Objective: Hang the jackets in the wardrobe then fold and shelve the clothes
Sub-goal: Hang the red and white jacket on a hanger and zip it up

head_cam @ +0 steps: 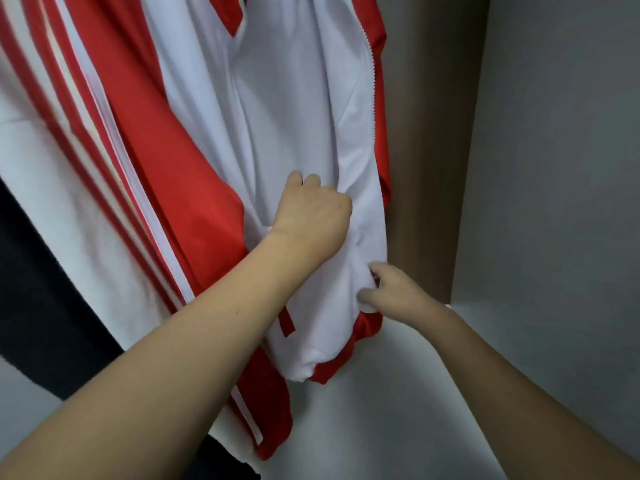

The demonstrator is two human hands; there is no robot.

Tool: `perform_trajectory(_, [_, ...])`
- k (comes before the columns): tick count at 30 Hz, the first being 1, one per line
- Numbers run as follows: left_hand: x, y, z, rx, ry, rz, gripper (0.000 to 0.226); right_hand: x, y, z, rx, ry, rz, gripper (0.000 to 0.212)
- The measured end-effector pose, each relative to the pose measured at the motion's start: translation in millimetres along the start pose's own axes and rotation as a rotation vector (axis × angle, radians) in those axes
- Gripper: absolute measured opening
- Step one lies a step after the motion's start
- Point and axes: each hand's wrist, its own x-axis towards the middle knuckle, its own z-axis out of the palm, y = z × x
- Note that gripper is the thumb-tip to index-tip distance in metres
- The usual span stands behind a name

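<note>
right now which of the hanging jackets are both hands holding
The rightmost red and white jacket, beside the wardrobe wall; left hand and right hand grip its white fabric.

Red-and-white jacket [284,109] hanging inside the wardrobe [540,168], open at the front, white lining facing out, zipper teeth running down its right edge. Red outer fabric shows at the left panel, right edge and bottom hem; lower end bunched, white cuff-like fold beside the red hem. Just left of it, a second garment [62,161], white with red stripes, also hanging, touching the first. Dark garment [31,306] at far left, partly cut off. Wardrobe side wall grey, brown strip behind.
</note>
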Motion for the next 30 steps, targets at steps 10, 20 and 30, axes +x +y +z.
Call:
perform_trajectory(10, [25, -38, -57, 0.093, 0.181, -0.013, 0.011, 36, -68, -49, -0.359, -0.122, 0.1, 0.022])
perform_trajectory(20, [71, -87, -141, 0.289, 0.397, -0.031, 0.025, 56, -136, -85, -0.306, -0.152, 0.115, 0.025])
perform_trajectory(30, [110, -140, -176, 0.554, 0.494, -0.032, 0.027, 82, -210, -132, -0.193, 0.298, -0.214, 0.044])
